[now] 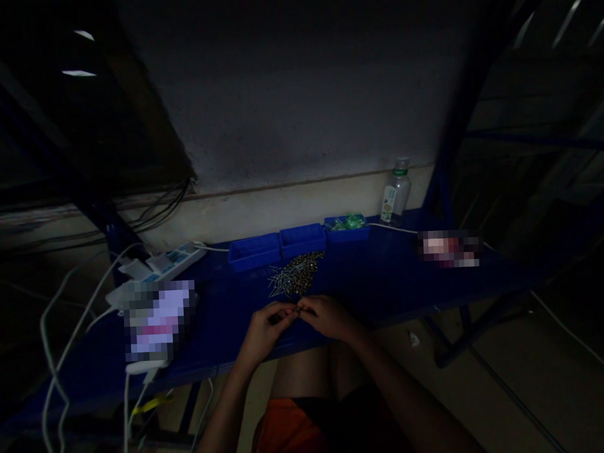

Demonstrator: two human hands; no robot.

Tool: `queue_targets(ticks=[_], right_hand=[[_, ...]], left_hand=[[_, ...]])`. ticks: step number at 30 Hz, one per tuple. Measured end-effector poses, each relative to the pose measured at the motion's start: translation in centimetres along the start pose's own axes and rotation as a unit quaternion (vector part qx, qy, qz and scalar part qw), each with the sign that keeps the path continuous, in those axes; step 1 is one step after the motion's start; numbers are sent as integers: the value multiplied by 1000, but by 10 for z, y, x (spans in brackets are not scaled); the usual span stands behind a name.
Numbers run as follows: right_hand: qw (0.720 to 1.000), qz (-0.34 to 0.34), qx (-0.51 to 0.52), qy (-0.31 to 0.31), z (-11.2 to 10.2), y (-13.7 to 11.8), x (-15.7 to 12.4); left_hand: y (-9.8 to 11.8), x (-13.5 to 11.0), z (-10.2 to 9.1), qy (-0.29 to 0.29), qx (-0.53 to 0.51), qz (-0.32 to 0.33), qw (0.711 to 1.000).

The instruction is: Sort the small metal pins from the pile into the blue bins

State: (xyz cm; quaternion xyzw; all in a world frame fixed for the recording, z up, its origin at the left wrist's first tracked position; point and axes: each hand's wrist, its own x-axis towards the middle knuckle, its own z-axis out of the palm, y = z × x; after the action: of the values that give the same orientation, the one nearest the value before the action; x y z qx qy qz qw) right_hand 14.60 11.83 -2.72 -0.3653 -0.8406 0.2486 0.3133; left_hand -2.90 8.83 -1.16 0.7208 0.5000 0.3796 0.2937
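My left hand (270,327) and my right hand (328,316) meet over the near edge of the blue table. Thumbs and fingers of both are pinched together around a small brass-coloured metal piece (298,309); its exact kind is too small and dark to make out. Just beyond my fingertips lies a heap of thin metal pins (297,275), silvery shafts mostly toward the left and brassy ends toward the right. Behind the heap stand a blue tray (255,260) at left, a middle blue tray (303,246), and a right blue tray (350,236) with green plastic in it.
A power strip (183,260) with plugs and white cables lies at the table's left, near a blurred purple object (160,319). A clear bottle (396,192) stands against the wall at the back right. Another blurred object (449,248) is at the right end. Blue frame posts flank the table.
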Motion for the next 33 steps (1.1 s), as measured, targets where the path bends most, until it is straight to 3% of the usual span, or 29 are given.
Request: queue_targets(ticks=[13,21,33], right_hand=[[997,9,43,56,-1,-2,0],[996,10,64,58,-4,-3,0],[998,12,54,27,-1,2,1]], left_hand=[[-4,3,1,5,17,-33,999],[-4,5,3,-26,55,-16,998],[-3,3,0,1,-18,-18,1000]])
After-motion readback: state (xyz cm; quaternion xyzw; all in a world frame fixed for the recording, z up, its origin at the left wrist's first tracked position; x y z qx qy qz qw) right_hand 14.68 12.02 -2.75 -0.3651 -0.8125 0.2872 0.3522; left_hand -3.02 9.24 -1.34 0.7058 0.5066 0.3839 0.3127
